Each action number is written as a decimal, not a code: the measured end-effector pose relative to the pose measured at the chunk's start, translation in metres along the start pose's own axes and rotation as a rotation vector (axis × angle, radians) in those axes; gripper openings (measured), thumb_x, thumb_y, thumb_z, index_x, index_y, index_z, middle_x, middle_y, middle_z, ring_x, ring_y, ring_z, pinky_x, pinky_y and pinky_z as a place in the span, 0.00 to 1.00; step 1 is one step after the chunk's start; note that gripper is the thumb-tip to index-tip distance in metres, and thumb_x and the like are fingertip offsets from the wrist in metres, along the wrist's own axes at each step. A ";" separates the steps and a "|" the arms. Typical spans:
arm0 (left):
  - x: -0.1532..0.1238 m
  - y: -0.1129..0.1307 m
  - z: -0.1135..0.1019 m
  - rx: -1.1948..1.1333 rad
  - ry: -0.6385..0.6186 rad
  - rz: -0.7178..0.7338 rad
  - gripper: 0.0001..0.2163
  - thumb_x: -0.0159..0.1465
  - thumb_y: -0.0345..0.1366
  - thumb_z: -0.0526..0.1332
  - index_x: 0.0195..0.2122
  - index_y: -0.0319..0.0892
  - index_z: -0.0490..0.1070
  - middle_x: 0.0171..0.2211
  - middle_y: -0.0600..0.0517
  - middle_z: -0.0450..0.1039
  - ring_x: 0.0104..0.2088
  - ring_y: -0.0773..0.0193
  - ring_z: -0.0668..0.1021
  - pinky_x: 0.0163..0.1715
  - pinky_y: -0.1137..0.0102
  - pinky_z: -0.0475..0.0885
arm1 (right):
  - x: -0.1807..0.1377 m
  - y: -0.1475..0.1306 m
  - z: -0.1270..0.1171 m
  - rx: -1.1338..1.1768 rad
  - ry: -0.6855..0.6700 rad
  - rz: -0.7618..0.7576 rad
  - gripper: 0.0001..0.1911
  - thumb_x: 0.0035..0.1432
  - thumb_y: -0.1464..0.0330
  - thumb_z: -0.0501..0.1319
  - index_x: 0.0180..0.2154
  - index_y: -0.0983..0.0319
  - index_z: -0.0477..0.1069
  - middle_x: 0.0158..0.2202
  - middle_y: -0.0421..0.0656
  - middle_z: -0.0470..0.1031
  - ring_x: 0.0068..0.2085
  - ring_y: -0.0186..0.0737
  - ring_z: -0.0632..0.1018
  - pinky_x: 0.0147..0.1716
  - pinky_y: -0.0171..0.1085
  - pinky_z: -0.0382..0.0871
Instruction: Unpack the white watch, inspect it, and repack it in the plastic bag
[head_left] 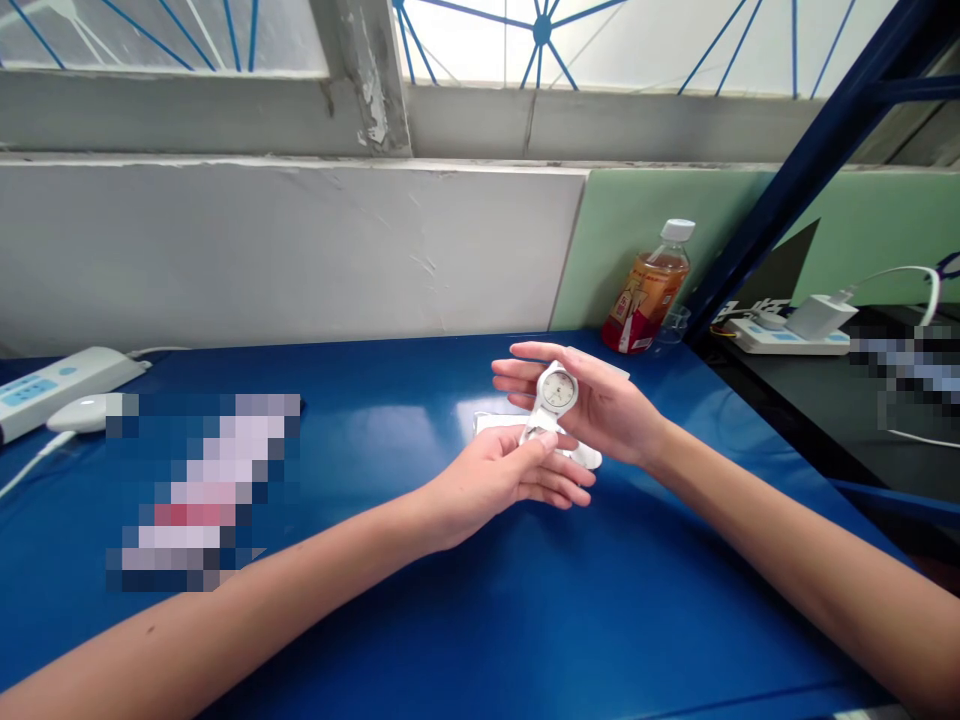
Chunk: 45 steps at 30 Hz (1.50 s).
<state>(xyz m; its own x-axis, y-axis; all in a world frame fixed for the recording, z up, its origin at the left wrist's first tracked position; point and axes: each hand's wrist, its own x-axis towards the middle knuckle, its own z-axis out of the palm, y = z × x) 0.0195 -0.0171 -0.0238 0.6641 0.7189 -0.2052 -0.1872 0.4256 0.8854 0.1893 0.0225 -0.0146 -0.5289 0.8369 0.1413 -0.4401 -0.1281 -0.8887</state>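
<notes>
Watch: white round-faced wristwatch (557, 392) above blue tabletop (525, 600)
Left: left hand (495, 480), 7 o'clock of dial, pinching strap
Right: right hand (607, 410), 3 o'clock, palm open, cradling dial

Glossy blue flat tabletop (480, 620), set against a white wall. At left edge: long white plastic power strip (52, 385), with a rounded white corded device (79, 412) just beside it. At far right: clear plastic bottle of amber drink (649, 290), white-capped, upright, next to a small clear cup (675, 322). Near centre: flat white piece (495, 423), partly hidden.
</notes>
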 end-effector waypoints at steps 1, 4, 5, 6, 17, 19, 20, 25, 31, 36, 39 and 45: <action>-0.001 0.000 0.001 0.006 -0.008 -0.018 0.20 0.62 0.49 0.66 0.42 0.34 0.76 0.36 0.41 0.80 0.36 0.58 0.82 0.42 0.64 0.73 | -0.001 -0.002 0.001 0.014 -0.038 0.021 0.17 0.68 0.61 0.52 0.50 0.58 0.75 0.54 0.44 0.77 0.56 0.45 0.76 0.58 0.48 0.66; -0.003 0.000 0.002 0.028 -0.030 -0.052 0.19 0.61 0.48 0.67 0.43 0.35 0.76 0.36 0.41 0.80 0.37 0.56 0.83 0.44 0.63 0.73 | -0.003 -0.006 0.005 0.026 -0.102 0.056 0.17 0.68 0.65 0.52 0.53 0.59 0.73 0.55 0.45 0.76 0.57 0.46 0.75 0.59 0.50 0.65; -0.003 -0.001 0.002 0.035 -0.036 -0.055 0.19 0.61 0.48 0.67 0.43 0.35 0.76 0.37 0.41 0.81 0.38 0.56 0.83 0.44 0.63 0.73 | -0.003 -0.006 0.006 0.032 -0.107 0.065 0.17 0.68 0.66 0.51 0.53 0.59 0.72 0.55 0.45 0.76 0.57 0.46 0.75 0.60 0.50 0.64; -0.003 -0.001 0.003 0.039 -0.041 -0.059 0.19 0.62 0.49 0.66 0.43 0.36 0.76 0.37 0.41 0.81 0.38 0.56 0.83 0.44 0.63 0.73 | -0.004 -0.007 0.006 0.045 -0.113 0.076 0.18 0.68 0.65 0.50 0.54 0.59 0.72 0.56 0.45 0.76 0.57 0.46 0.75 0.60 0.50 0.63; -0.003 -0.004 0.002 -0.004 -0.109 -0.061 0.20 0.64 0.48 0.64 0.45 0.34 0.75 0.39 0.38 0.80 0.40 0.52 0.83 0.45 0.60 0.73 | -0.005 -0.008 0.007 0.159 -0.110 0.112 0.34 0.68 0.48 0.38 0.57 0.61 0.68 0.65 0.46 0.65 0.65 0.48 0.65 0.65 0.49 0.53; -0.002 -0.006 0.001 -0.017 -0.123 -0.053 0.19 0.64 0.47 0.64 0.45 0.34 0.75 0.40 0.37 0.80 0.40 0.52 0.83 0.45 0.60 0.73 | -0.006 -0.009 0.009 0.163 -0.116 0.116 0.35 0.68 0.47 0.37 0.57 0.61 0.68 0.64 0.47 0.67 0.65 0.47 0.66 0.65 0.49 0.53; -0.002 -0.006 0.000 -0.024 -0.132 -0.050 0.19 0.64 0.46 0.64 0.45 0.34 0.75 0.40 0.37 0.80 0.40 0.52 0.83 0.45 0.60 0.73 | -0.006 -0.009 0.009 0.159 -0.118 0.117 0.36 0.67 0.47 0.37 0.57 0.62 0.68 0.63 0.47 0.68 0.64 0.47 0.66 0.65 0.49 0.53; -0.002 -0.008 0.000 -0.035 -0.153 -0.036 0.16 0.66 0.44 0.62 0.44 0.34 0.76 0.39 0.38 0.80 0.40 0.52 0.83 0.45 0.60 0.74 | -0.006 -0.008 0.010 0.062 -0.120 0.102 0.38 0.64 0.43 0.38 0.53 0.61 0.72 0.60 0.49 0.72 0.63 0.50 0.68 0.62 0.51 0.59; -0.003 -0.008 0.002 -0.020 -0.145 -0.005 0.18 0.64 0.46 0.65 0.45 0.34 0.75 0.38 0.39 0.81 0.39 0.53 0.83 0.45 0.60 0.74 | -0.005 -0.009 0.010 -0.087 -0.104 0.133 0.41 0.61 0.39 0.37 0.53 0.58 0.73 0.59 0.48 0.73 0.62 0.50 0.71 0.58 0.50 0.66; -0.001 -0.006 0.002 -0.003 -0.085 0.003 0.20 0.63 0.48 0.65 0.45 0.34 0.75 0.38 0.39 0.80 0.38 0.54 0.83 0.44 0.61 0.75 | -0.005 -0.010 0.008 -0.023 -0.105 0.097 0.37 0.63 0.42 0.41 0.51 0.59 0.75 0.56 0.47 0.76 0.59 0.51 0.73 0.57 0.51 0.67; 0.000 -0.004 0.003 0.004 -0.017 0.054 0.21 0.64 0.51 0.63 0.43 0.33 0.73 0.37 0.39 0.80 0.36 0.56 0.83 0.42 0.62 0.75 | -0.004 -0.015 0.005 -0.053 -0.047 0.040 0.33 0.65 0.44 0.43 0.50 0.58 0.76 0.55 0.46 0.77 0.59 0.51 0.74 0.56 0.51 0.68; -0.004 0.009 0.002 0.204 0.081 0.228 0.17 0.68 0.48 0.59 0.44 0.36 0.69 0.36 0.44 0.79 0.37 0.56 0.82 0.43 0.61 0.75 | -0.008 -0.029 0.008 -0.357 0.025 -0.083 0.20 0.66 0.54 0.55 0.50 0.56 0.75 0.52 0.45 0.78 0.57 0.50 0.75 0.55 0.49 0.69</action>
<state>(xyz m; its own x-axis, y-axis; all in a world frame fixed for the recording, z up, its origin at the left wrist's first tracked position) 0.0163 -0.0173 -0.0138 0.5601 0.8283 -0.0170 -0.1699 0.1350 0.9762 0.2003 0.0151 0.0136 -0.4823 0.8497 0.2130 -0.1977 0.1314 -0.9714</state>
